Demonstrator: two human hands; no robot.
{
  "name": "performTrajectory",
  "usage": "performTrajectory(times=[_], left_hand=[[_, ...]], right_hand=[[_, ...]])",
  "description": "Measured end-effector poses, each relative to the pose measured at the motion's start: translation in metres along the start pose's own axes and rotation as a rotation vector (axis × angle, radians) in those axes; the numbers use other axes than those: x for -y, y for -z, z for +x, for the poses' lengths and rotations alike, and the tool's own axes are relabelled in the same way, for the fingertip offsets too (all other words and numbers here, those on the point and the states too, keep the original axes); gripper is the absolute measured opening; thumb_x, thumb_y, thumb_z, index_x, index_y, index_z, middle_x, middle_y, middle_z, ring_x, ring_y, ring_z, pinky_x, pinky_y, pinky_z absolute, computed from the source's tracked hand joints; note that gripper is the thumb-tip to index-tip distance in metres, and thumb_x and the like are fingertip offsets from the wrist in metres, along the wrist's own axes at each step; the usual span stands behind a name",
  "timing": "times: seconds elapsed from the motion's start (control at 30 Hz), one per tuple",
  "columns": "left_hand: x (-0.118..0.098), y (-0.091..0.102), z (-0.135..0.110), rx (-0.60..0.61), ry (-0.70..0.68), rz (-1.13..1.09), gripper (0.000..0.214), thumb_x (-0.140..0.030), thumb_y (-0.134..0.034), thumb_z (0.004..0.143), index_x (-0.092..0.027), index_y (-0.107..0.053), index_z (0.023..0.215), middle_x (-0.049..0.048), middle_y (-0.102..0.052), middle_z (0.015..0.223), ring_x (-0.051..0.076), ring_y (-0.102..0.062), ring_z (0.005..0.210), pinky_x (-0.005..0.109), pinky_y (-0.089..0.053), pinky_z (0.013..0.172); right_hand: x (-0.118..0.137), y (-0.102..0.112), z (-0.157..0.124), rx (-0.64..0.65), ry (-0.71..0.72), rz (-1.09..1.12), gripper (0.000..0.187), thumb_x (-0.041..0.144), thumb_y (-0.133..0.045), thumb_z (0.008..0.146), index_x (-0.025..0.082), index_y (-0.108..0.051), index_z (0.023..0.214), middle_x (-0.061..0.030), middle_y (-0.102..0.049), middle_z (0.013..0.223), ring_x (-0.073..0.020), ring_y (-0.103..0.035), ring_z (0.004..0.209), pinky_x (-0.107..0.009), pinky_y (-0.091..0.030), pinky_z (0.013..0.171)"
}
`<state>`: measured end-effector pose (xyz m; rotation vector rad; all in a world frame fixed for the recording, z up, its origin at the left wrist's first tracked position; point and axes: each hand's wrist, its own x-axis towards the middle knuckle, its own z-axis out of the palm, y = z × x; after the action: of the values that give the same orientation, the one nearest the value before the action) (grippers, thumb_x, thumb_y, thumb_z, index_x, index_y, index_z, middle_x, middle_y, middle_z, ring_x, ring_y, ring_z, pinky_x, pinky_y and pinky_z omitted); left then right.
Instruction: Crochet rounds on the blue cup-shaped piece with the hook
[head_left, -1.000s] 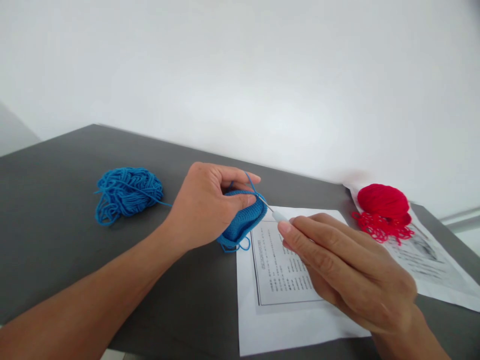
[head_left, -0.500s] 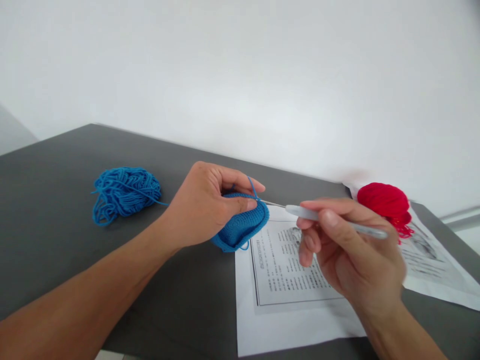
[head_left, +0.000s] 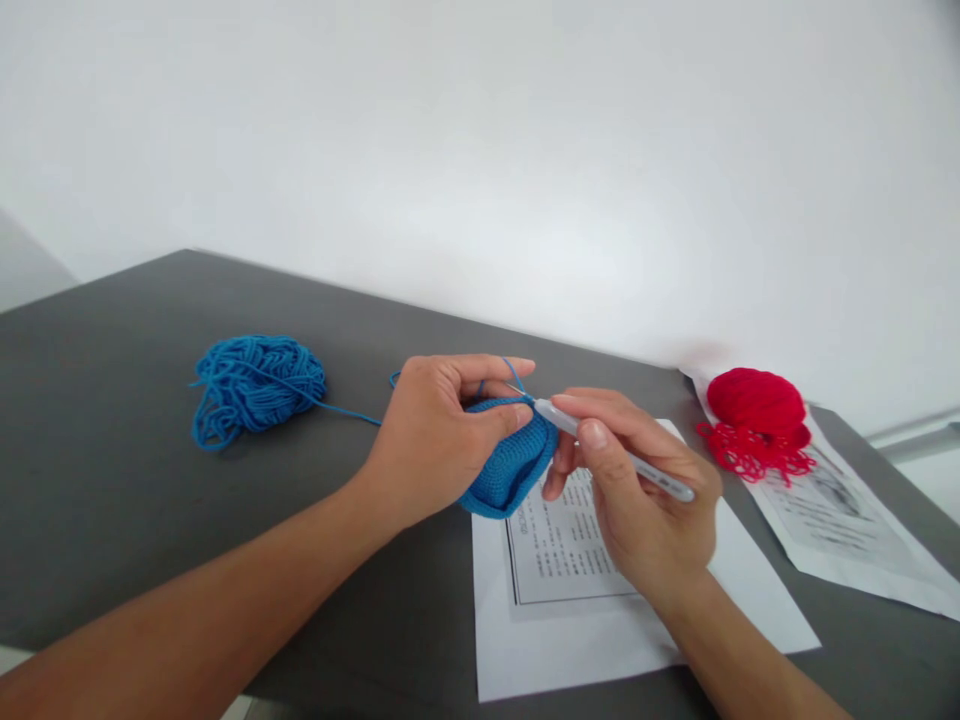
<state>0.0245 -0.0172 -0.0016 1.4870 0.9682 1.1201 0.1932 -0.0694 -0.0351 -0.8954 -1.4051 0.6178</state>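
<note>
My left hand [head_left: 450, 430] pinches the upper edge of a blue crocheted piece [head_left: 510, 465], a cupped shape with a raised rim. A strand of blue yarn loops over its outstretched index finger. Closed around the pale handle of a crochet hook [head_left: 622, 455] is my right hand [head_left: 649, 480], held like a pen. The hook's thin metal shaft passes at the top edge of the blue piece, beside the left fingertips; its very tip is hard to make out. From behind the left hand, yarn runs to a blue yarn skein [head_left: 259, 388] at the left.
Under my hands lies a printed sheet [head_left: 570, 650] on the dark grey table [head_left: 360, 620]. A ball of red yarn [head_left: 757, 405] with loose tangled strands rests on a second printed sheet [head_left: 862, 555] at the right. A white wall [head_left: 480, 150] rises behind the table.
My right hand has moved left with the crochet hook, bringing its handle up to the blue piece. My left hand and the piece have shifted slightly right and down.
</note>
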Motion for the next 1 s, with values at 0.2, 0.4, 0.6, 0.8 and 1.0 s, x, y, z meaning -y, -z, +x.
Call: performTrajectory(times=[0.2,0.4,0.6,0.8,1.0], left_hand=[[-0.001,-0.004,-0.003,-0.049,-0.003,0.076,0.048,-0.016,-0.074,0.078,-0.011,-0.075,0.126,-0.0023,-0.081,0.076,0.016,-0.072,0.072,0.027,-0.056,0.076],[-0.002,-0.003,-0.002,-0.033,-0.003,0.051,0.055,-0.026,-0.08,0.079,-0.013,-0.072,0.132,0.0012,-0.084,0.084,0.02,-0.075,0.08,0.031,-0.056,0.086],[0.0,-0.005,-0.003,-0.062,0.078,-0.162,0.058,-0.021,-0.084,0.073,-0.013,-0.073,0.13,0.003,-0.083,0.082,0.019,-0.073,0.071,0.028,-0.057,0.07],[0.001,-0.008,-0.005,-0.063,0.187,-0.487,0.06,-0.018,-0.092,0.063,-0.015,-0.076,0.121,0.0029,-0.081,0.078,0.018,-0.072,0.068,0.026,-0.057,0.064],[-0.005,-0.003,-0.006,0.065,0.205,-0.656,0.055,-0.018,-0.095,0.063,-0.014,-0.076,0.115,0.0047,-0.081,0.078,0.017,-0.073,0.066,0.025,-0.059,0.063]], right_hand=[[-0.001,0.0,0.0,-0.019,-0.02,-0.002,0.021,0.018,-0.063,0.1,0.025,-0.08,0.109,-0.0019,-0.071,0.095,-0.0118,-0.071,0.058,-0.031,-0.062,0.051],[0.001,-0.001,0.002,-0.024,0.005,-0.01,0.022,0.015,-0.063,0.099,0.025,-0.079,0.109,-0.0014,-0.072,0.092,-0.0116,-0.071,0.057,-0.031,-0.062,0.055],[0.009,-0.005,0.0,-0.015,0.293,-0.357,0.033,0.006,-0.063,0.094,0.025,-0.077,0.118,-0.0051,-0.071,0.089,-0.0169,-0.07,0.075,-0.031,-0.06,0.058],[0.016,-0.008,-0.006,0.06,0.563,-0.765,0.044,0.004,-0.066,0.091,0.019,-0.067,0.132,-0.0099,-0.066,0.105,-0.0192,-0.066,0.087,-0.033,-0.059,0.069],[0.022,0.0,-0.009,0.068,0.704,-0.883,0.058,0.006,-0.071,0.089,0.02,-0.061,0.144,-0.0092,-0.068,0.102,-0.0206,-0.065,0.084,-0.033,-0.059,0.066]])
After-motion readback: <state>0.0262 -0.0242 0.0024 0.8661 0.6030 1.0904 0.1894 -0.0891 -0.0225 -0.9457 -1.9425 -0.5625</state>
